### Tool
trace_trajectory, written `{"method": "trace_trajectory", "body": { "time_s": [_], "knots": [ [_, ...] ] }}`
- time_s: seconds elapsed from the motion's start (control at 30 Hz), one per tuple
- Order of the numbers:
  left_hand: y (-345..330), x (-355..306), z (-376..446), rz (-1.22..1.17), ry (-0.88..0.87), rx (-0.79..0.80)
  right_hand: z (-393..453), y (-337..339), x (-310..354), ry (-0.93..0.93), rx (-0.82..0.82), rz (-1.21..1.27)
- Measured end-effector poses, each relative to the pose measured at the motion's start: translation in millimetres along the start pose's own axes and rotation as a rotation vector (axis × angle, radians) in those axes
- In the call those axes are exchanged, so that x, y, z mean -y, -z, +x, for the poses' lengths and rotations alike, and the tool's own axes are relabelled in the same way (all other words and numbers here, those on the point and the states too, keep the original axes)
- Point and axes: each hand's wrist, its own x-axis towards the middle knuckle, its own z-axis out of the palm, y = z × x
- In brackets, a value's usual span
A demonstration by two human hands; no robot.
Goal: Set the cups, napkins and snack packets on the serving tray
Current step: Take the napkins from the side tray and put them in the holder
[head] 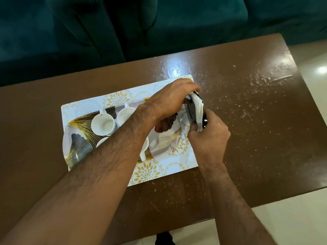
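Observation:
A white serving tray [83, 106] with gold and black leaf patterns lies on the brown table [247, 106]. White cups stand on it: one [102, 124] at the left, another [124, 114] beside it, and others mostly hidden under my left forearm. Over the tray's right edge, both hands hold a black napkin holder with white napkins [197, 110] standing on edge. My left hand [173, 98] grips its far end from above. My right hand [208, 137] grips its near end from below.
A dark teal sofa [159, 23] runs along the table's far side. The table's right half is bare, scuffed and glossy. Pale floor [315, 55] shows at the right and at the bottom right.

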Motion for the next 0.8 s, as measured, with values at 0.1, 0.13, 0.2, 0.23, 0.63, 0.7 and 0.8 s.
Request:
{"method": "trace_trajectory", "body": {
  "time_s": [0.1,0.13,0.2,0.23,0.63,0.7,0.8],
  "knots": [
    [0.6,0.6,-4.0,0.024,-0.004,-0.008,-0.5,-1.6,-0.7,0.008,-0.005,-0.02],
    [0.8,0.7,-5.8,0.03,-0.006,-0.014,-0.9,-1.9,-0.8,0.01,-0.011,-0.028],
    [1.8,1.5,-12.2,0.034,0.0,-0.039,-3.2,-1.9,0.4,0.027,-0.042,-0.049],
    [3.2,2.1,-16.7,0.039,0.004,-0.061,-4.8,-1.3,2.1,0.043,-0.067,-0.062],
    [60.8,41.3,-163.1,0.362,0.151,-0.288,-57.9,-32.3,103.4,0.456,-0.132,-0.066],
    [77.9,56.3,-201.6,0.372,0.217,-0.315,-77.2,-49.4,129.1,0.504,-0.034,-0.109],
    [100.7,84.3,-259.3,0.387,0.309,-0.325,-106.7,-77.3,167.8,0.575,0.068,-0.166]
  ]
}}
